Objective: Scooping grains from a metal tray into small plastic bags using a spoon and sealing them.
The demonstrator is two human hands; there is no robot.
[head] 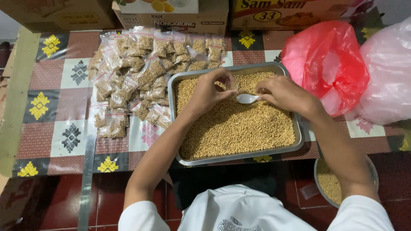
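Hands: I see both hands over the far half of the metal tray, close together above the grain.
Left hand: fingers curled and pinching a small clear plastic packet, held just above the seeds.
Right hand: closed on the handle of a white spoon; the bowl of the spoon points toward the left hand and sits just beside the packet.
Seeds: small, round, yellow-brown, filling the tray almost edge to edge in a shallow heap.
Tray: rectangular, grey metal, resting on the worktop straight in front of me, its near rim at the worktop's edge.
Filled packets: a loose pile of small clear bags with the same seeds, lying on the worktop just left of the tray and reaching behind its far left corner.
Worktop: covered with a patterned cloth of red, white and dark squares.
Red bag: crumpled plastic, just right of the tray's far corner.
Pink bag: pale plastic, touching the red one on its right.
Cardboard boxes: lined along the far edge.
Bowl: round, metal, holding more seeds, down by my right forearm on the red tiled floor.
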